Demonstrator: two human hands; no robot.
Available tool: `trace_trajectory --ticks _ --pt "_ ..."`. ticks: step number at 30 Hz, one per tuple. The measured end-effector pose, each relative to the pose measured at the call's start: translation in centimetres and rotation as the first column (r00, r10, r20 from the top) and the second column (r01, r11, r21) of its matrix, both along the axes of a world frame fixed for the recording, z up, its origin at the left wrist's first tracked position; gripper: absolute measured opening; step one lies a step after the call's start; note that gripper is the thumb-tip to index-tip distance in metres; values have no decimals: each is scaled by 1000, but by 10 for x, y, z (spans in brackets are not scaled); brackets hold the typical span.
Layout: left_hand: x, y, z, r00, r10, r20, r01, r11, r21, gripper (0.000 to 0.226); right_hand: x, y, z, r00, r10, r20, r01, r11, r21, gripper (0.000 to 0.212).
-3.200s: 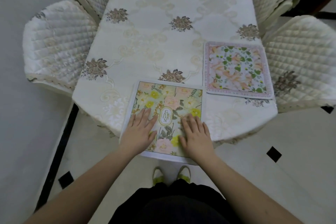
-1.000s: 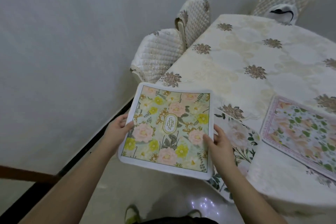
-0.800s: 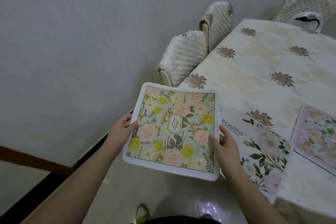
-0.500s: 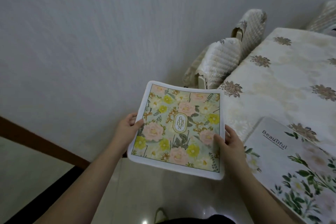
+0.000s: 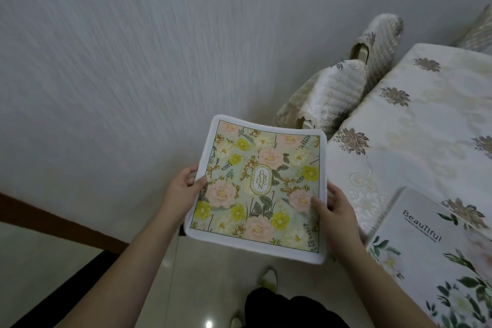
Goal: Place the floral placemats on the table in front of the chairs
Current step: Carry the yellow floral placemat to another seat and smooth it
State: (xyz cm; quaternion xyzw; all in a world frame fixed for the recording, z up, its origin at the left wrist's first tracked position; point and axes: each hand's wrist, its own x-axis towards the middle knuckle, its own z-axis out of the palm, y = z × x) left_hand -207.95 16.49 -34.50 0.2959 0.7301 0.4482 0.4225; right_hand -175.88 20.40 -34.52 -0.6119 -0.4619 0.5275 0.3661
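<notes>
A: Since half a second back, view swung further left: more wall, less counter. Yellow-and-pink placemat, the one with the "GARDEN" oval, kept its place between both hands, off the counter, over the floor.

B: Grip state?

A: Head view only. Left hand clamped on the mat's left edge, thumb on the printed face, fingers underneath. Right hand clamped on the right edge the same way, thumb on top near a pink flower. Mat held roughly flat, far edge bowed up a little, white border all round.

B: Anything else laid out?

A: Second placemat, white with green leaves and the word "Beautiful", lies on the counter's near corner, lower right, partly cut off by the frame. Counter wears a cream cloth with brown flower motifs.

B: Chairs?

A: One quilted chair tucked at the counter's left side, near the wall, just beyond the held mat. Another cover's edge shows top right. Shoes and dark clothing at bottom.
</notes>
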Motion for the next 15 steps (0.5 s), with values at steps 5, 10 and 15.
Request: trace_trajectory --ticks 5,10,15 --pt "8 57 1 1000 -15 -24 14 1000 -18 30 3 47 -9 1000 -25 -9 25 999 -25 40" --pt "6 117 14 997 -47 -64 44 998 -44 29 3 102 -4 999 -23 26 22 999 46 37" --pt "7 169 29 987 -87 -134 83 996 -31 27 5 141 1 998 -58 -18 59 997 49 40"
